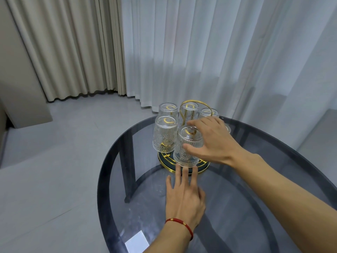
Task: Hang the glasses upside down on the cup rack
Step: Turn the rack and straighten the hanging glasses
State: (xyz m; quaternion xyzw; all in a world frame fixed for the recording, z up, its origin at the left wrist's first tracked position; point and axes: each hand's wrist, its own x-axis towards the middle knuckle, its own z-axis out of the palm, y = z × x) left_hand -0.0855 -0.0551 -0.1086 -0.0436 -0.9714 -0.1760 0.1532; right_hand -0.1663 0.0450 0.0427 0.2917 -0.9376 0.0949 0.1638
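A gold wire cup rack (184, 166) with a dark round base stands on the glass table. Several ribbed clear glasses hang on it upside down, among them one at the left (165, 134) and one at the back left (168, 109). My right hand (211, 139) wraps around the nearest inverted glass (187, 147) from the right, thumb on its front and fingers over its top. My left hand (184, 196) lies flat on the table with fingers spread, its fingertips touching the rack's base rim. A further glass behind my right hand is mostly hidden.
The round smoked-glass table (255, 207) has dark legs showing through it. White sheer curtains (200, 52) hang close behind the rack, beige drapes (73, 48) to the left. Grey tiled floor (54, 161) lies left of the table.
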